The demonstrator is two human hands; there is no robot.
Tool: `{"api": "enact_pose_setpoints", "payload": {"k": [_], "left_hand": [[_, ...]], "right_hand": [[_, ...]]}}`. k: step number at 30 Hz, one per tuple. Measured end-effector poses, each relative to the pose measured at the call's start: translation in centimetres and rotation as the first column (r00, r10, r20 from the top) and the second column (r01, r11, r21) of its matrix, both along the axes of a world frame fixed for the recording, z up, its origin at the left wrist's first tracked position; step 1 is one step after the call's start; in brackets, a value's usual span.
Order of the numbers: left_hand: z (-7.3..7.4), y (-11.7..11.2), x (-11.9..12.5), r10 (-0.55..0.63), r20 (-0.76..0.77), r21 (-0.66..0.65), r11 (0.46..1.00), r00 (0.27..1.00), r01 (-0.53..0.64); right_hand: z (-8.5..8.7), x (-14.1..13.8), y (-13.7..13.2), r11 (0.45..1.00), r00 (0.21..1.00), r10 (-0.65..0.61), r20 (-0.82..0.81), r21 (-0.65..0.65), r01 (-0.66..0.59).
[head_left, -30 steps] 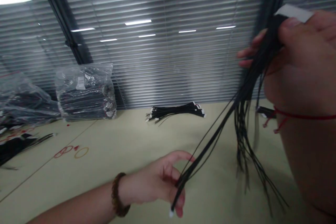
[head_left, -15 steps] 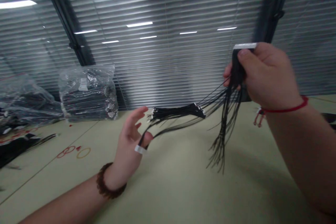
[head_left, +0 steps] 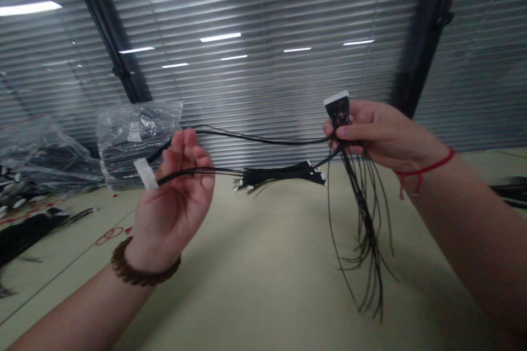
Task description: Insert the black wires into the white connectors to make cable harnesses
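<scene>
My right hand (head_left: 381,134) is closed on the top of a bundle of thin black wires (head_left: 362,214). White connectors (head_left: 336,100) stick up above its fingers, and the loose wire ends hang down toward the table. My left hand (head_left: 175,203), palm up with the fingers curled, holds two black wires (head_left: 263,139) pulled sideways out of that bundle. Their white connector end (head_left: 145,174) pokes out past its thumb side. The two wires stretch almost level between my hands.
A beige table (head_left: 263,285) runs below. Another bundle of black wires (head_left: 280,174) lies at its far middle. A clear plastic bag of wires (head_left: 138,140) stands at the back left beside more bags (head_left: 37,159). Loose wires (head_left: 28,230) lie far left. Closed blinds fill the background.
My left hand has risen and moved left, drawing two wires out until they run level. My right hand has come down and toward the middle with the bundle.
</scene>
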State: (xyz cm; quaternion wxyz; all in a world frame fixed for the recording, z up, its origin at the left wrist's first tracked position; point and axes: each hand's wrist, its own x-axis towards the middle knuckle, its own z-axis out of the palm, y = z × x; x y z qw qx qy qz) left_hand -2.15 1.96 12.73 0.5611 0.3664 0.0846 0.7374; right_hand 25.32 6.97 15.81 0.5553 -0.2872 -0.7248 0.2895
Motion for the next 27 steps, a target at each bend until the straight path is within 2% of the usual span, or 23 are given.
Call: {"api": "enact_pose_setpoints", "payload": {"k": [2,3,4,5,6,7,8,9,10,12,15,19,21,23,27], "left_hand": [[0.9,-0.9,-0.5,-0.095,0.014,0.073,0.993,0.995,0.094],[1.1,-1.3,-0.8,-0.176,-0.036,0.065,0.982,0.984,0.178],[1.1,-1.6,-1.1,-0.284,-0.134,0.033,0.956,0.949,0.29],[0.9,-1.9,-1.3,-0.415,-0.265,-0.068,0.909,0.87,0.412],[0.5,-2.0,-1.3,-0.583,-0.388,-0.214,0.81,0.714,0.545],[-0.1,-2.1,-1.1,-0.724,-0.465,-0.38,0.682,0.509,0.624],[-0.7,-2.0,-0.8,-0.813,-0.488,-0.512,0.561,0.317,0.65],[-1.4,-1.8,-0.2,-0.846,-0.484,-0.564,0.498,0.225,0.659],[-2.0,-1.5,0.5,-0.836,-0.507,-0.579,0.509,0.208,0.637],[-2.6,-0.9,2.1,-0.765,-0.56,-0.512,0.622,0.319,0.593],[-2.0,-0.2,4.3,-0.692,-0.632,-0.455,0.695,0.348,0.557],[-0.9,-0.4,5.7,-0.626,-0.593,-0.399,0.775,0.507,0.49],[-1.1,-1.1,5.9,-0.541,-0.6,-0.362,0.84,0.589,0.403],[-1.4,-1.9,5.9,-0.455,-0.626,-0.321,0.891,0.633,0.322],[-1.8,-2.8,6.0,-0.397,-0.659,-0.28,0.918,0.638,0.282]], "right_hand": [[-0.1,-0.3,-0.1,0.996,0.998,0.065,0.017,-0.066,-0.063],[-0.2,-0.5,-0.2,0.993,0.996,0.083,0.019,-0.086,-0.081],[-0.2,-0.8,-0.3,0.992,0.996,0.089,0.014,-0.089,-0.088],[-0.3,-1.0,-0.4,0.993,0.996,0.088,0.006,-0.081,-0.088],[-0.4,-1.2,-0.4,0.994,0.997,0.082,-0.005,-0.066,-0.082],[-0.4,-1.4,-0.6,0.996,0.997,0.074,-0.016,-0.045,-0.075],[-0.4,-1.6,-0.7,0.997,0.997,0.068,-0.025,-0.023,-0.069],[-0.5,-1.8,-0.8,0.997,0.997,0.07,-0.027,-0.008,-0.07],[-0.5,-2.0,-1.0,0.997,0.997,0.081,-0.018,-0.001,-0.081],[-0.7,-2.5,-1.4,0.992,0.992,0.127,0.017,-0.009,-0.126],[-1.1,-3.3,-2.0,0.977,0.973,0.212,0.087,-0.045,-0.209],[-1.8,-4.2,-2.5,0.966,0.953,0.257,0.162,-0.056,-0.251],[-2.1,-4.4,-2.6,0.974,0.953,0.225,0.204,-0.037,-0.222],[-2.4,-4.5,-2.6,0.985,0.953,0.167,0.252,-0.011,-0.17],[-2.6,-4.6,-2.4,0.995,0.941,0.067,0.331,0.043,-0.086]]}}
